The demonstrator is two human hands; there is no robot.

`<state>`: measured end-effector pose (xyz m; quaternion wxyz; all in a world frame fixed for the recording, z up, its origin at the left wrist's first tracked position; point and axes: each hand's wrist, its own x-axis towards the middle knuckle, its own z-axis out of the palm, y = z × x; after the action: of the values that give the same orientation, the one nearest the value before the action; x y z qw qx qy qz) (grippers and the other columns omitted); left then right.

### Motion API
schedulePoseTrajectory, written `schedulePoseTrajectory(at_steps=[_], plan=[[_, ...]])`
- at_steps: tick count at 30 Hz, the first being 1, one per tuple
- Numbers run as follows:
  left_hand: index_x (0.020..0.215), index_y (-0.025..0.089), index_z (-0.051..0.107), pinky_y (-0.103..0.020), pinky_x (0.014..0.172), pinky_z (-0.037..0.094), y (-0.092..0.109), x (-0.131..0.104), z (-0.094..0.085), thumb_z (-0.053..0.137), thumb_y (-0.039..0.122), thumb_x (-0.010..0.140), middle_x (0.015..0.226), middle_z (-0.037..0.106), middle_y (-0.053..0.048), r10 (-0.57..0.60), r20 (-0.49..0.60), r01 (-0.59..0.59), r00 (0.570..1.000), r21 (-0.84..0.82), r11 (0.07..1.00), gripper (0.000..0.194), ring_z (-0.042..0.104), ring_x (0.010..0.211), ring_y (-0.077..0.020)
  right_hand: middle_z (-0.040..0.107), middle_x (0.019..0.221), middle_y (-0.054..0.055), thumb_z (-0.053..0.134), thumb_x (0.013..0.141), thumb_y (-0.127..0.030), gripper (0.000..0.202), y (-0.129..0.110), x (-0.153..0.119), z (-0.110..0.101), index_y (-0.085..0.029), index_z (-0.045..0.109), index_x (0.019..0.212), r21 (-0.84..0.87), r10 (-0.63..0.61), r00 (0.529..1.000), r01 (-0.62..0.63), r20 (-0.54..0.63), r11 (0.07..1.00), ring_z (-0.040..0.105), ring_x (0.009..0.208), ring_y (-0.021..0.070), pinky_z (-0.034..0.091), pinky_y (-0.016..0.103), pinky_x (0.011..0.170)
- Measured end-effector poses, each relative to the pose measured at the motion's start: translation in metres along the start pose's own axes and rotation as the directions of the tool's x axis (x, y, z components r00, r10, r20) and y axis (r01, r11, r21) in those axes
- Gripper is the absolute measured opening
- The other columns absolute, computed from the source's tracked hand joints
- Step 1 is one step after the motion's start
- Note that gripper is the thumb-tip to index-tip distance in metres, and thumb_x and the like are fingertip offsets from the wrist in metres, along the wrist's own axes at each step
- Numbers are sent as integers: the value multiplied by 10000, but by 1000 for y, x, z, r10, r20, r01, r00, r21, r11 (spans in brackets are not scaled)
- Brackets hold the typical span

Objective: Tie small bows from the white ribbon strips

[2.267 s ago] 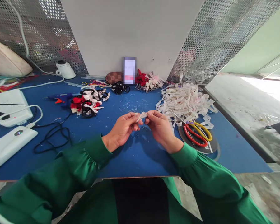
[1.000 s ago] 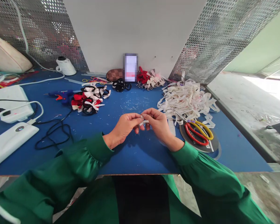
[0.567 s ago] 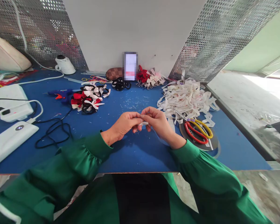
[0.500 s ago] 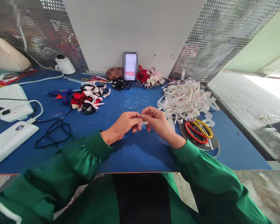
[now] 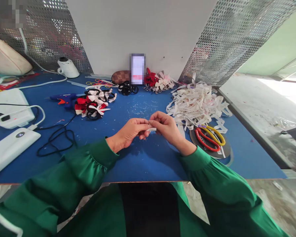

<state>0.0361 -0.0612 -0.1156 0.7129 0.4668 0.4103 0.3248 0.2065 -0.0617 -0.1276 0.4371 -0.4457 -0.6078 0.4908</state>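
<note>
Over the middle of the blue table, my left hand point(image 5: 133, 129) and my right hand point(image 5: 166, 127) meet at the fingertips. Both are closed in a pinch on a short piece of white ribbon point(image 5: 152, 129), whose end shows between them; the rest is hidden by my fingers. To the right of my right hand lies a heap of white printed ribbons point(image 5: 196, 102). Scissors point(image 5: 210, 136) with red and yellow handles rest beside the heap, on a dark round disc point(image 5: 224, 152).
At the left are hair ties with bows point(image 5: 95, 103), a blue glue gun point(image 5: 66, 99), a black cable point(image 5: 56, 141) and a white power bank point(image 5: 12, 148). A phone point(image 5: 137, 69) leans on the back panel, by a brown checked pouch point(image 5: 120, 77) and red and pale bows point(image 5: 159, 80).
My fingers have shifted slightly around the ribbon, and a little more of its white end shows now. Both hands stay in nearly the same place.
</note>
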Motion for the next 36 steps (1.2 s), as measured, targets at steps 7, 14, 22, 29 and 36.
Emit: schedulePoseTrajectory(at_steps=[7,14,22,29,36], plan=[[768,121,701,-189,442,321,-1,-1,2,681,215,787,574,596,-19,-20,49,21,999,-5,1000,97,482,460,-67,492,621,-67,673,830,-393,240,-1,0,-3,-206,540,761,16,23,999,-23,40,1000,380,492,68,315,221,445],[776,121,716,-193,429,323,-2,-1,1,682,229,793,580,619,-31,-40,47,39,998,10,999,114,486,448,-68,440,610,-74,675,814,-435,292,-1,1,-2,-209,505,739,-2,79,995,-79,68,997,371,509,71,302,209,442],[777,119,725,-201,430,330,-1,-1,1,702,238,779,589,648,-45,-25,36,24,999,13,1000,121,482,430,-65,487,629,-63,704,770,-490,341,-3,0,0,-212,506,754,65,170,983,-175,74,982,447,520,79,363,196,445],[773,121,720,-203,421,301,1,-2,1,702,230,775,576,637,-32,-25,32,26,999,-20,999,111,449,394,-49,531,663,-53,726,753,-464,328,-4,-1,1,-203,529,777,178,187,979,-199,79,964,483,540,77,374,196,467],[833,133,725,-215,447,327,1,1,-3,732,246,737,557,623,-4,-2,-45,-3,999,-109,994,149,404,369,-39,546,636,-52,665,826,-406,243,2,2,-2,-192,623,933,73,42,998,-45,44,996,465,525,94,375,245,515]])
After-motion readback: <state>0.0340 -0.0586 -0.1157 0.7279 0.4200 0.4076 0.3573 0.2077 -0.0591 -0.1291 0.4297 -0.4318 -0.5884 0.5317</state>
